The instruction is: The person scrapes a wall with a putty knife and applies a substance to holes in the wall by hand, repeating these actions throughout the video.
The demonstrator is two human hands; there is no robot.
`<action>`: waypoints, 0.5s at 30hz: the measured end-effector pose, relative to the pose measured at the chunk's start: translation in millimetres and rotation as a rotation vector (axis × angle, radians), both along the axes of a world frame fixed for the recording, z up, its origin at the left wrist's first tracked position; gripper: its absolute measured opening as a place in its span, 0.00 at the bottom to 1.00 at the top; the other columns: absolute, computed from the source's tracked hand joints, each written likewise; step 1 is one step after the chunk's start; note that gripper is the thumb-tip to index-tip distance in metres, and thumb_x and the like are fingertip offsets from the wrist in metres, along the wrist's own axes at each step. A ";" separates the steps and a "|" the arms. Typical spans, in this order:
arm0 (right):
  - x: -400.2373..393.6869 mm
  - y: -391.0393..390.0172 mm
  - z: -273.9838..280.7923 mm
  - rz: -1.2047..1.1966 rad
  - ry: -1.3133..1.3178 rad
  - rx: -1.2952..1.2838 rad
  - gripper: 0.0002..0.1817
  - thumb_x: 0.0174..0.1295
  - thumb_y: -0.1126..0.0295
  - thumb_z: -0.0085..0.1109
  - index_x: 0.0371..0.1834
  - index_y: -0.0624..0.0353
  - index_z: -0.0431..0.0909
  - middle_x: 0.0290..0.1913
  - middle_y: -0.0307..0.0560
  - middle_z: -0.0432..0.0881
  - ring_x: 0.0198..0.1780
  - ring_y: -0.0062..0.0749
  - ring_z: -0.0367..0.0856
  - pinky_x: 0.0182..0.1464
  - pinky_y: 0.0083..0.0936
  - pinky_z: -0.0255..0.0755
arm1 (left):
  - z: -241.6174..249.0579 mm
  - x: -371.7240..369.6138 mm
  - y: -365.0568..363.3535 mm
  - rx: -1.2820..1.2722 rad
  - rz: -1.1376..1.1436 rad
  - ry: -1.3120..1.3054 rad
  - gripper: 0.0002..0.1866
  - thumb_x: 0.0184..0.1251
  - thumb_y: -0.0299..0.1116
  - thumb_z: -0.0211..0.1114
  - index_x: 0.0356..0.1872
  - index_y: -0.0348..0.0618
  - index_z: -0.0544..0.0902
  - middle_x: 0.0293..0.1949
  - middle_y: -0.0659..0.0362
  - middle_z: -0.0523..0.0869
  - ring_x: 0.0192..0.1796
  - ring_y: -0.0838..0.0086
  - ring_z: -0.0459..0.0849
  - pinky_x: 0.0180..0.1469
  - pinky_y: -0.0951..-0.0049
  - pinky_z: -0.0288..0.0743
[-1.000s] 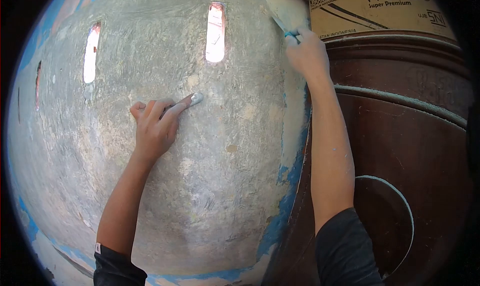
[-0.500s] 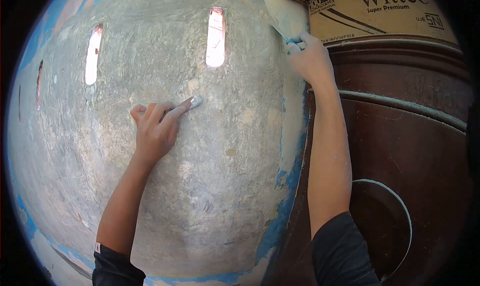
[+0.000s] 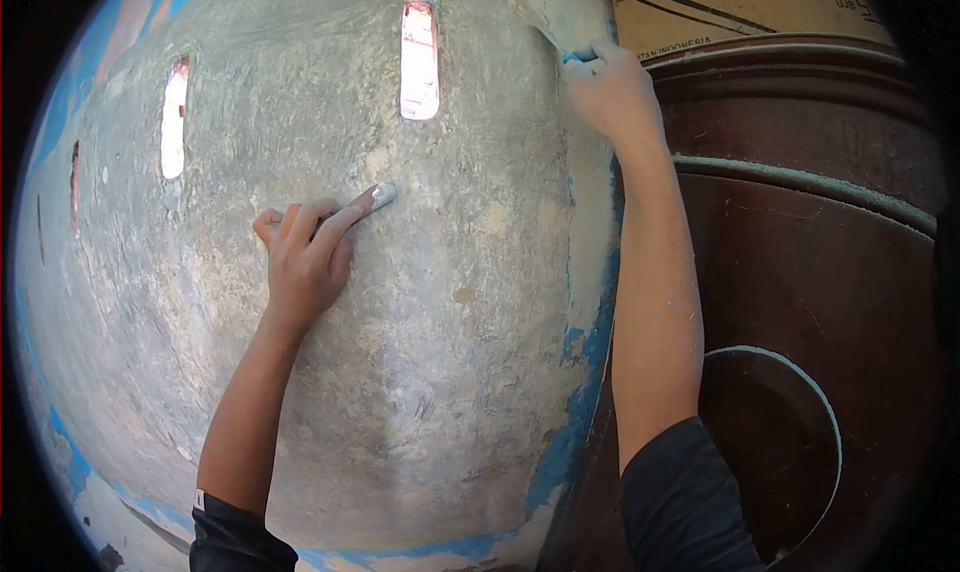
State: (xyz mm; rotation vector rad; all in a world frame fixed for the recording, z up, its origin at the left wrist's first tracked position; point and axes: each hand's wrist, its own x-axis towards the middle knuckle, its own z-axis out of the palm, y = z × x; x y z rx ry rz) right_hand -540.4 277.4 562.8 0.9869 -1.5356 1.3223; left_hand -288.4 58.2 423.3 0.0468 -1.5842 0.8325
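My right hand (image 3: 614,90) is wrapped around a putty knife (image 3: 552,40), whose pale blade lies against the wall near its right edge. A bit of blue handle shows between the fingers; the rest is hidden in the hand. My left hand (image 3: 306,257) rests on the grey, patchy wall (image 3: 430,372) below the slots, with its fingers apart. Its index finger reaches up to the right, and the tip is coated in white paste. I see nothing held in that hand.
A narrow slot (image 3: 420,62) lets light through the wall, with another slot (image 3: 174,122) to its left. On the right stands dark brown panelled furniture (image 3: 770,272) with dusty ridges. A cardboard box (image 3: 740,17) sits above it. Blue paint remains along the wall's edges.
My view has shifted slightly, so the slots and the box sit higher. My right hand and the putty knife appear a little up and left; my left hand stays at nearly the same wall spot.
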 end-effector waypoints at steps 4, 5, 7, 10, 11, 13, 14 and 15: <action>-1.5 3.9 2.8 -0.015 -0.001 0.036 0.15 0.65 0.63 0.58 0.50 0.56 0.85 0.48 0.61 0.88 0.53 0.60 0.85 0.55 0.47 0.78 | 0.2 0.2 -2.1 0.003 -0.001 -0.003 0.24 0.58 0.23 0.71 0.57 0.54 0.87 0.43 0.63 0.83 0.45 0.70 0.80 0.57 0.62 0.58; -1.5 2.2 3.8 -0.010 0.003 0.027 0.15 0.65 0.63 0.58 0.50 0.56 0.85 0.48 0.61 0.88 0.53 0.60 0.85 0.55 0.47 0.78 | 2.2 -0.1 -2.1 -0.005 0.000 -0.001 0.24 0.58 0.23 0.71 0.57 0.54 0.87 0.43 0.63 0.83 0.45 0.70 0.80 0.56 0.62 0.58; -9.3 -10.7 5.5 -0.037 0.023 -0.021 0.15 0.65 0.63 0.59 0.50 0.56 0.85 0.48 0.61 0.88 0.53 0.60 0.85 0.55 0.47 0.78 | 0.8 1.5 -0.6 -0.006 0.006 -0.010 0.24 0.58 0.23 0.72 0.57 0.54 0.87 0.43 0.63 0.83 0.45 0.70 0.80 0.56 0.62 0.58; -19.0 -17.8 16.0 -0.061 0.041 -0.083 0.15 0.65 0.63 0.59 0.50 0.56 0.85 0.48 0.62 0.88 0.53 0.59 0.85 0.55 0.46 0.78 | 1.7 1.7 -1.5 0.001 -0.012 -0.018 0.24 0.58 0.23 0.72 0.58 0.54 0.87 0.42 0.63 0.82 0.44 0.71 0.80 0.56 0.62 0.58; -23.2 -7.6 17.7 -0.006 0.029 -0.042 0.15 0.65 0.63 0.59 0.50 0.56 0.85 0.48 0.62 0.88 0.53 0.59 0.85 0.55 0.46 0.78 | 2.5 2.3 -0.1 0.002 -0.010 -0.015 0.24 0.58 0.23 0.71 0.57 0.54 0.88 0.42 0.63 0.82 0.44 0.71 0.80 0.55 0.62 0.58; -13.8 3.2 15.4 0.047 0.013 0.011 0.15 0.65 0.62 0.59 0.50 0.57 0.85 0.48 0.62 0.88 0.53 0.59 0.85 0.55 0.45 0.79 | 1.8 2.2 2.9 0.007 -0.003 -0.004 0.24 0.59 0.23 0.71 0.57 0.55 0.88 0.42 0.64 0.82 0.44 0.71 0.80 0.55 0.62 0.57; -7.6 7.5 5.1 0.045 -0.003 0.024 0.15 0.65 0.62 0.59 0.50 0.57 0.85 0.48 0.62 0.88 0.53 0.59 0.85 0.55 0.45 0.79 | 1.0 1.8 1.9 0.001 -0.003 0.009 0.24 0.59 0.24 0.71 0.57 0.55 0.88 0.42 0.64 0.82 0.44 0.71 0.80 0.55 0.62 0.57; -3.8 10.0 -2.9 0.042 -0.024 0.039 0.15 0.66 0.62 0.59 0.50 0.57 0.85 0.48 0.62 0.88 0.53 0.59 0.85 0.55 0.45 0.79 | 0.0 0.8 0.5 -0.004 -0.003 0.015 0.23 0.59 0.24 0.71 0.57 0.55 0.88 0.42 0.64 0.82 0.44 0.71 0.79 0.55 0.62 0.57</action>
